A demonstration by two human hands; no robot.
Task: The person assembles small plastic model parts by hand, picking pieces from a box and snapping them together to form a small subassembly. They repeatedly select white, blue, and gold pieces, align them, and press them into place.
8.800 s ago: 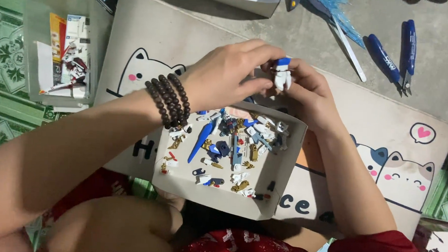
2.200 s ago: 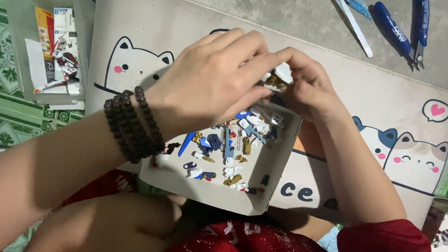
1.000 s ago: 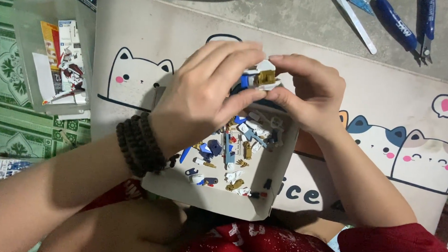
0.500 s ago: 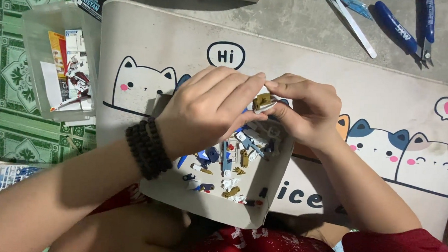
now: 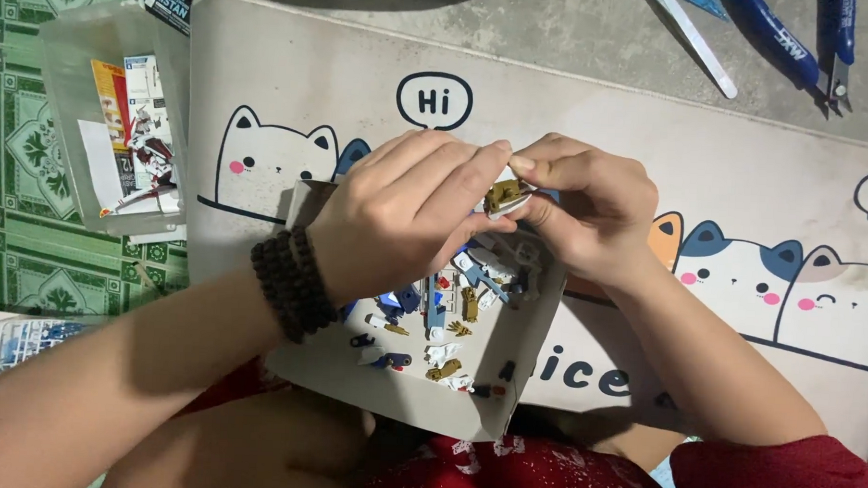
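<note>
Centre of frame: left hand (image 5: 396, 223) and right hand (image 5: 584, 211) meet over a shallow cardboard tray (image 5: 390, 392). Fingers of both closed on one small tan-and-white model part (image 5: 504, 194) — pinched between them, just above the tray. Tray holds loose blue, white and tan pieces (image 5: 441, 321). Dark bead bracelet (image 5: 288, 282) on the left wrist. Underneath, a cat-print mat (image 5: 744, 168). Upper left: clear plastic box (image 5: 111, 117). Upper right: blue-handled tools (image 5: 807, 41), possibly nippers.
</note>
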